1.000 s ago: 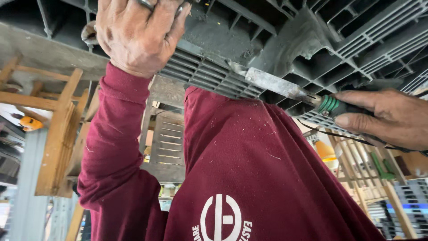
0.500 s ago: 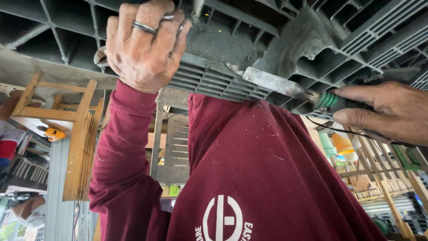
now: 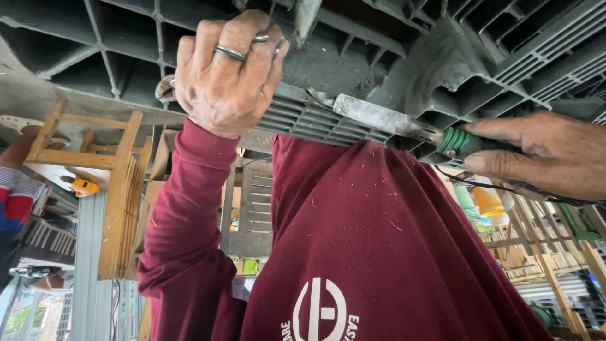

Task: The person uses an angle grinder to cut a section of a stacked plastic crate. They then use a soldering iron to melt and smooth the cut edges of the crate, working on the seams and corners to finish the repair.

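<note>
This is looking like a workshop or a yard for pallets. A dark grey ribbed plastic pallet (image 3: 391, 69) is filling the top, pale wooden frames (image 3: 120, 189) are standing stacked at the left, and more wooden racks (image 3: 555, 240) are leaning at the right.

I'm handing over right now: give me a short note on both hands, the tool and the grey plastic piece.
Left hand: closed on the edge of the grey plastic pallet, steadying it.
Right hand: wrapped around the green grip of the knife.
Blade lies flat against the slatted part of the pallet.
Done: pale shavings lie on the maroon shirt.
Left: cannot tell how much trimming remains.
</note>
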